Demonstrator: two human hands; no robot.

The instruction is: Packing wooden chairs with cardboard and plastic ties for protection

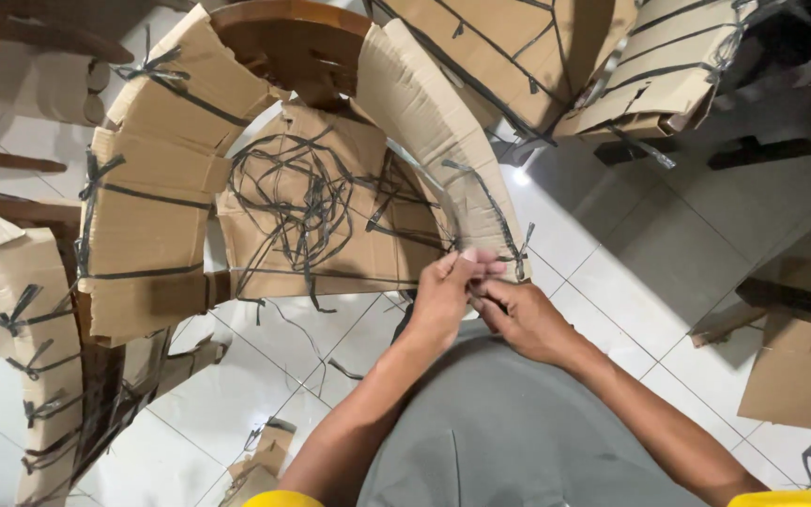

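Note:
A wooden chair (pixel 293 42) stands in front of me, its curved arms wrapped in brown cardboard (pixel 157 216) tied on with dark plastic string (pixel 152 197). A tangle of loose string (pixel 307 202) lies on the cardboard-covered seat. My left hand (pixel 448 296) and my right hand (pixel 518 314) meet at the lower end of the right arm's cardboard wrap (pixel 443 141). Both pinch the string (pixel 513 253) tied there, fingertips close together.
More cardboard-wrapped chairs stand at the left (pixel 11 310) and at the top right (pixel 650 66). Loose cardboard sheets (pixel 800 366) lie on the white tiled floor (pixel 650 244) at the right. Scraps of cardboard and string (pixel 265 460) lie near my knee.

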